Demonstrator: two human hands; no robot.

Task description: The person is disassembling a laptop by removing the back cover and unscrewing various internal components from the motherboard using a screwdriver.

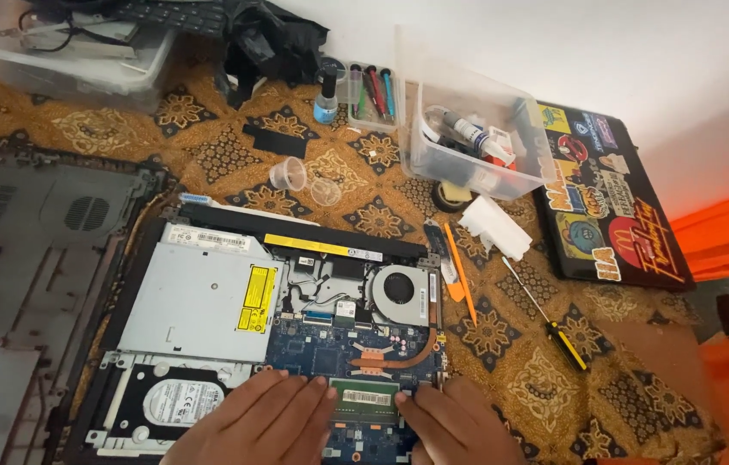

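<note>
- The opened laptop lies on the patterned cloth right before me, its bottom cover already off and set down to the left; so I judge the opening-up done and the inside work only just in hand.
- The silver optical drive sits at the upper left of the chassis, a yellow rectangular label on its right end and a white strip label along its top edge; the long black battery behind it carries a yellow strip.
- The hard drive is in place at the lower left, with a round white label; the fan and copper heat pipe are in place too.
- A second, closed laptop leans by the wall at right, its black lid crowded with bright stickers.
- My left hand rests flat, fingers spread, its tips at the left end of the green memory stick; my right hand lies the same way at the right end — neither grips anything.
- The stick sits seated in its slot at the near edge, between my fingertips, a small white label on it.
- A yellow-handled screwdriver and an orange pry tool lie to the right, untouched.
</note>
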